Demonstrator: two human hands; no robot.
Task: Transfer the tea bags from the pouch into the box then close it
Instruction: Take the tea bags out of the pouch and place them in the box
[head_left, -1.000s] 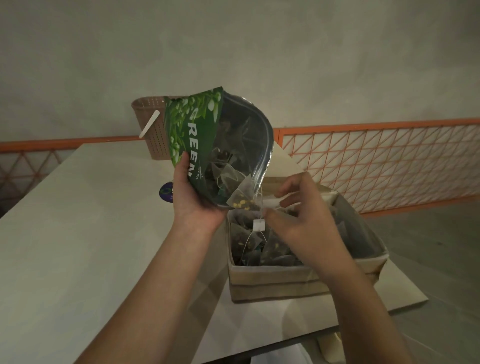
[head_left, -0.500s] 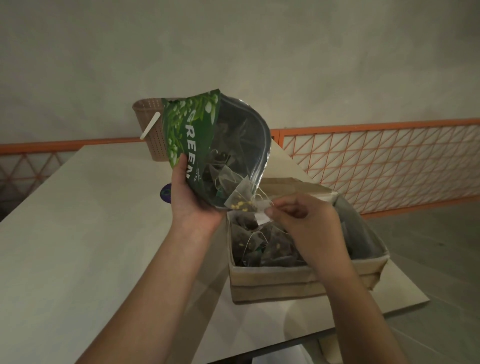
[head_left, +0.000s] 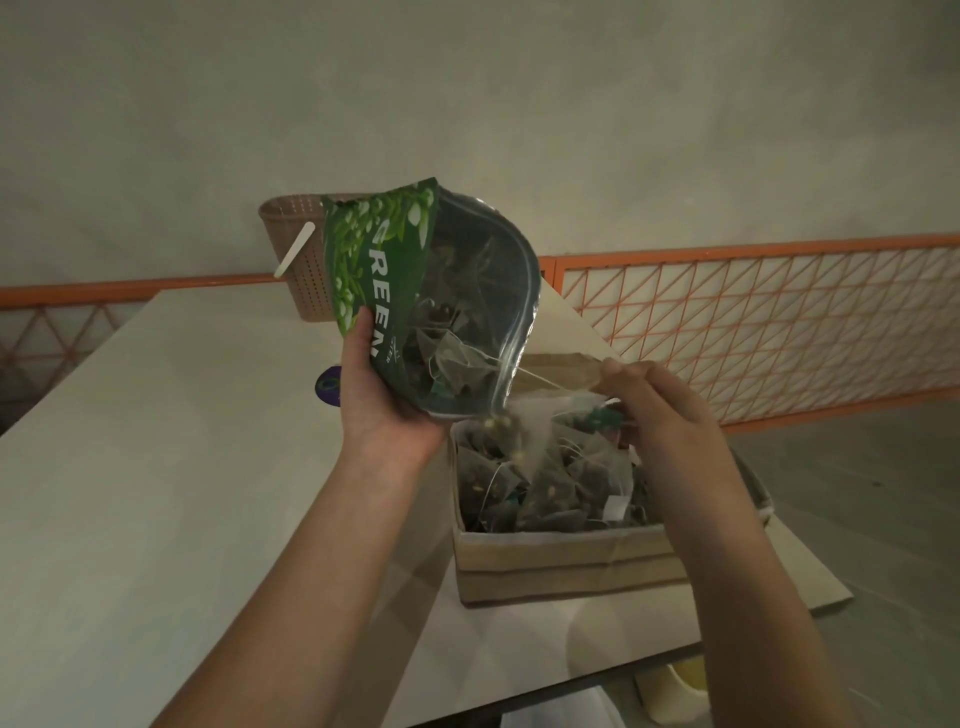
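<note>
Moved since half a second back: right hand drawn away to the right of the pouch mouth, strings now stretched taut from inside the pouch across to its fingertips; one mesh tea bag, then lodged at the pouch lip, now hanging blurred just below that lip and above the box.

Left hand gripping the green pouch from beneath and behind, thumb laid over the printed front, pouch tilted with its open mouth facing down toward the right hand. More tea bags visible through the clear side of the pouch, just above the left palm.

Right hand with fingers curled, thumb and fingertips pinching the strings; a green tag also tucked beneath its fingers, exactly how held cannot be told.

Below both hands, open cardboard box heaped with tea bags, standing on the pale table. Beyond the left hand, a brown perforated basket with a white stick, partly hidden behind the pouch. Left of the left wrist, a small purple round object on the table.
</note>
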